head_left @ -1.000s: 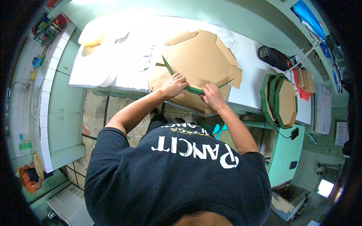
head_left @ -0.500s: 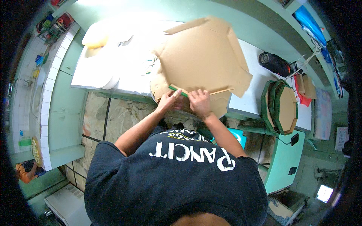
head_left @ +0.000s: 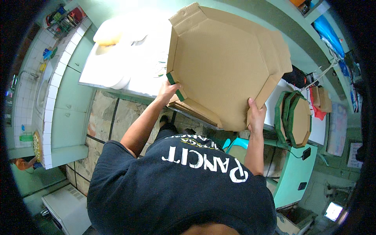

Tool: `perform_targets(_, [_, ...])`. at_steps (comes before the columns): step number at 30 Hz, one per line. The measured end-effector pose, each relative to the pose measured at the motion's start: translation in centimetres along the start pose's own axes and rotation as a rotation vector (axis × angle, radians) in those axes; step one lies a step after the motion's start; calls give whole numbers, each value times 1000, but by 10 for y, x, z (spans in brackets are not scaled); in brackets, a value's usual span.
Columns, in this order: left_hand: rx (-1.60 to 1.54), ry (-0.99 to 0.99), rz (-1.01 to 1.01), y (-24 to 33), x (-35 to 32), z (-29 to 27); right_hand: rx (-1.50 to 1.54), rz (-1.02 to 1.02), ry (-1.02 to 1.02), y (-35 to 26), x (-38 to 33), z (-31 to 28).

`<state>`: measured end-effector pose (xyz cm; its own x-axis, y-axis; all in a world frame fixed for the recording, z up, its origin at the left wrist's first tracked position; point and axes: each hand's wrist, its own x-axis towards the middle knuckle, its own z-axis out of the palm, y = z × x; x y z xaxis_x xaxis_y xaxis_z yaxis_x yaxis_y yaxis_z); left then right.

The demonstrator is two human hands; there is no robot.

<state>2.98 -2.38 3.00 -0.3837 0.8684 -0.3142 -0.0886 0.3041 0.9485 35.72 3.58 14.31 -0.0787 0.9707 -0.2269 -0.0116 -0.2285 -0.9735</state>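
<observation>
I hold a large brown octagonal cardboard box blank raised upright above the table edge. Its side flaps are partly folded and green print shows along the lower left edge. My left hand grips its lower left rim near the green strip. My right hand grips its lower right edge. More flat cardboard lies on the table under the raised piece.
A white table holds pale round sheets at the left. Folded octagonal boxes with green rims stand on a turquoise cabinet at the right. A tiled counter runs along the left, and a white appliance sits low left.
The cardboard lay flat on the table while both hands pressed a fold near its front edge; now it is lifted and tilted up, and my hands have spread to its two lower edges.
</observation>
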Motion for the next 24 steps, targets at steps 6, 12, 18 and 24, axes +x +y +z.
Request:
perform_targets(6, [649,130,-34,9,22,8,15,-109,150,42,-6,3])
perform_targets(12, [-525,-519,-275,15,38,-20,264,124,136,86,20,-27])
perform_targets(18, [1,-338,-67,22,71,-45,380,196,135,128,39,-20])
perform_targets(24, [1140,255,397,5,145,-88,341,243,20,143,67,-32])
